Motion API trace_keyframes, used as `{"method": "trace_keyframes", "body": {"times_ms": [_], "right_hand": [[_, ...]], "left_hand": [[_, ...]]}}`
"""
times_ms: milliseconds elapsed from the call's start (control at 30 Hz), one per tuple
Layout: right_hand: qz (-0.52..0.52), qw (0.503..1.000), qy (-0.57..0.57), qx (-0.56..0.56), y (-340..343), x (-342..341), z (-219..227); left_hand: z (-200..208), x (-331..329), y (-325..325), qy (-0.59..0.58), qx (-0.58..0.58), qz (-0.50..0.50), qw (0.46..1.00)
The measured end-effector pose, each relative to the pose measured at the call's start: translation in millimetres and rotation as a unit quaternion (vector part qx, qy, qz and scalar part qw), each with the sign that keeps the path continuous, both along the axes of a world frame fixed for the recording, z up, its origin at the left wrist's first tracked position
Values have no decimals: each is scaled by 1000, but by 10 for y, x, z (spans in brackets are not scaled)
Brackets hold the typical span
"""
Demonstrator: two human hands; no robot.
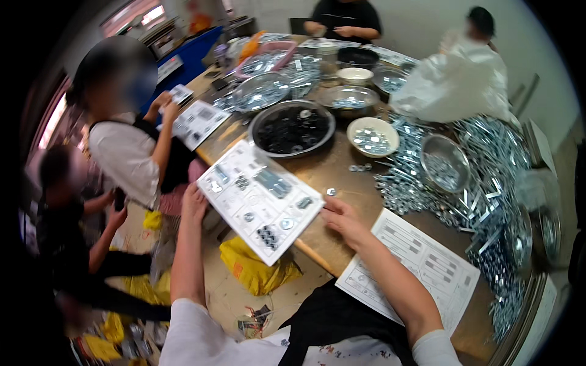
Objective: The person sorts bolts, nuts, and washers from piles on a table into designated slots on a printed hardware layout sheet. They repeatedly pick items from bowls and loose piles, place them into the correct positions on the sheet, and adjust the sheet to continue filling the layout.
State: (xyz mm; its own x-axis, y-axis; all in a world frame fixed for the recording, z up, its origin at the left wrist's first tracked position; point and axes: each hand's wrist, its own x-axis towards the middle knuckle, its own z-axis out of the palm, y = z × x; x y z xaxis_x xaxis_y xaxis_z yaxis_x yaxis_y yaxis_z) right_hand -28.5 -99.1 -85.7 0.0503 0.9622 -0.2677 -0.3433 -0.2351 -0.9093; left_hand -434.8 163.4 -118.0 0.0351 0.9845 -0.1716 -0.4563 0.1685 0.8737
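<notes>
A white printed card (229,194) with small metal hardware grouped in its sections is held tilted in front of me, over the table's near edge. Bolts, dark nuts and washers show on it. My left hand (194,206) grips its left edge. At its right corner, my right hand (343,221) pinches the edge with the fingers closed. A small shiny washer or nut (330,191) lies on the table just beyond my right fingertips. Under my right forearm rests a second printed sheet (406,259), which overhangs the table's near edge.
The wooden table (357,183) bears a bowl of black parts (293,129), a cream bowl (372,137), a metal bowl (445,163) and heaped bolts (488,146). A person (131,131) at left handles another card (198,122). Yellow bags (256,265) lie on the floor.
</notes>
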Motion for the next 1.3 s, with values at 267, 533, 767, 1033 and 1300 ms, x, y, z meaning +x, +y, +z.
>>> {"method": "trace_keyframes", "body": {"times_ms": [267, 533, 767, 1033, 1300], "right_hand": [[-2, 995, -19, 96, 311, -25, -309], [-166, 951, -251, 72, -1200, 1037, 11], [-416, 829, -368, -66, -2319, 2127, -7], [-458, 712, -527, -72, -2130, 2680, 108], [-431, 696, -550, -163, -1870, 2921, 68]], "left_hand": [[-99, -317, 514, 3, -114, 11, 993], [41, 480, 147, 249, 107, 20, 962], [637, 2843, -1707, 327, 297, -313, 841], [750, 5172, -3030, 266, 559, -476, 625], [393, 6030, -3219, 465, 658, -324, 496]]}}
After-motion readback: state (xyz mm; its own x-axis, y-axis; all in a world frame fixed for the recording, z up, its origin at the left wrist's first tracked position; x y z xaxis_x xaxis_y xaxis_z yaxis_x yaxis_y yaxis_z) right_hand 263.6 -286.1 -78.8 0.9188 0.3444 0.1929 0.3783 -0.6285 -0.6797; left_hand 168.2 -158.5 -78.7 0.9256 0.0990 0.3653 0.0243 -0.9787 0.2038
